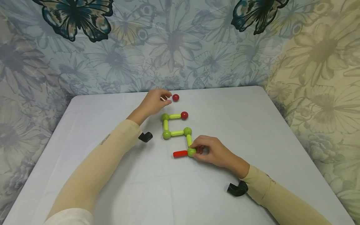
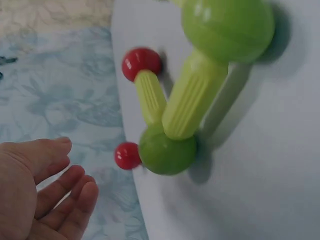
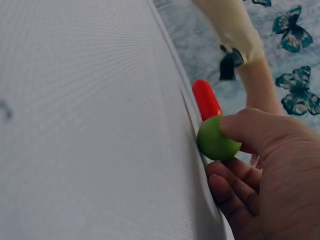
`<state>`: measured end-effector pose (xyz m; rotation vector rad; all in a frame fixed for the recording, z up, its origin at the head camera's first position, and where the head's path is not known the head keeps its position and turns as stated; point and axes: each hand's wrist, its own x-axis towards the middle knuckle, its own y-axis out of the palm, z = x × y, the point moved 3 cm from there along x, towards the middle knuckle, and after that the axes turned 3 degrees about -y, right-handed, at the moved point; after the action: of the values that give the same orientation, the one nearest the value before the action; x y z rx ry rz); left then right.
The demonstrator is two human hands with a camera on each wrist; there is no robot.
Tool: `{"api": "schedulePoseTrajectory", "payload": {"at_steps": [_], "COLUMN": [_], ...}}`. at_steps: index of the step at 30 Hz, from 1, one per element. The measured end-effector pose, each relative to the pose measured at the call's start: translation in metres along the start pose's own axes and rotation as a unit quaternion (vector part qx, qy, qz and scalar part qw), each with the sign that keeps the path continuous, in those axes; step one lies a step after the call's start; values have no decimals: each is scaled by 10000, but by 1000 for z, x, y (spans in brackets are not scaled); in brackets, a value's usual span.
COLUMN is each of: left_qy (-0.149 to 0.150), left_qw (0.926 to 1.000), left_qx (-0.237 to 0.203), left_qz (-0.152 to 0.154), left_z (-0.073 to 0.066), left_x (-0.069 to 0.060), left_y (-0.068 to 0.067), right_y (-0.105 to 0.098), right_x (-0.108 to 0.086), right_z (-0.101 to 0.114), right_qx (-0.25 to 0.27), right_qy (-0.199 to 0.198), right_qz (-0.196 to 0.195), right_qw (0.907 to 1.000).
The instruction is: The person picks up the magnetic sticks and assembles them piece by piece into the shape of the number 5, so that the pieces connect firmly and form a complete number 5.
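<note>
A zigzag chain of green balls (image 1: 167, 134) and yellow-green ribbed rods (image 1: 177, 133) lies on the table, ending at the far side in a red ball (image 1: 184, 115). At its near end a red rod (image 1: 180, 154) sticks out leftward from a green ball (image 3: 218, 138). My right hand (image 1: 215, 151) pinches that green ball between thumb and fingers. Beyond the chain, my left hand (image 1: 156, 101) is beside a loose red ball (image 1: 175, 97), apart from it, with fingers loosely bent and nothing held. The left wrist view shows the same hand (image 2: 45, 192) with a gap between thumb and fingers.
A white cloth covers the table (image 1: 135, 187), whose far edge runs just behind the loose red ball. Patterned fabric with flowers and butterflies (image 1: 174, 43) hangs behind. Black wrist mounts (image 1: 237, 189) stick out from both beige sleeves.
</note>
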<state>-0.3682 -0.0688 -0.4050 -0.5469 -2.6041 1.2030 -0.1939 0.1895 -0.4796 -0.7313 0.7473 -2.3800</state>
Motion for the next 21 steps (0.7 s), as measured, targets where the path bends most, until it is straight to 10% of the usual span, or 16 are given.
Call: {"api": "schedulePoseTrajectory", "payload": {"at_steps": [10, 21], "left_qy": [-198, -431], "left_qw": [9956, 9915], "left_qx": [822, 1079], "left_qz": [409, 582], "left_z": [10, 11], "left_x": [46, 64], "left_y": [15, 25], "right_y": [-1, 0], "right_x": [-2, -2], "right_z": [-2, -3], "right_qx": [57, 136], "right_qy": [-88, -97], "right_qz": [-27, -3], "right_qw": [9999, 9999]}}
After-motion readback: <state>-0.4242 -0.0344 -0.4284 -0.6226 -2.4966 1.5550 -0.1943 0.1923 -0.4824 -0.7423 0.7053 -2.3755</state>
